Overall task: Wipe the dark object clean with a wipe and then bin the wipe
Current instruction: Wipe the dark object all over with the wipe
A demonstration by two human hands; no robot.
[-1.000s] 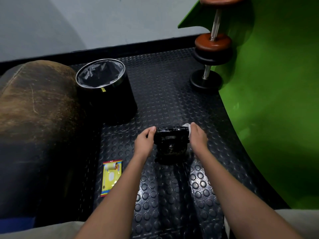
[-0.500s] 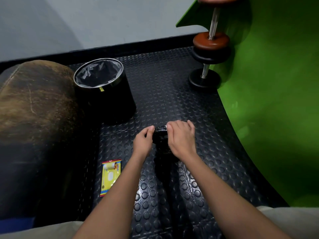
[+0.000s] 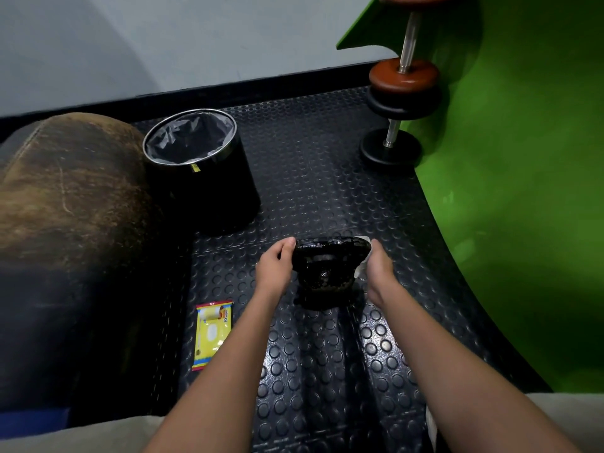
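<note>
A black, glossy kettlebell (image 3: 327, 273) stands on the studded rubber floor in the middle of the view. My left hand (image 3: 274, 266) grips the left end of its handle. My right hand (image 3: 379, 273) presses a white wipe (image 3: 361, 268) against the right end of the handle; only small bits of the wipe show past the fingers. A black round bin (image 3: 199, 178) with a grey liner stands open at the back left, well apart from both hands.
A yellow wipe packet (image 3: 213, 333) lies flat on the floor left of my left forearm. A worn brown padded roll (image 3: 65, 197) fills the left side. Dumbbells (image 3: 400, 93) lean on a green curved wall (image 3: 523, 191) at the right.
My right hand slid with the wipe from the top of the handle out to its right end. The left hand stayed on the left end.
</note>
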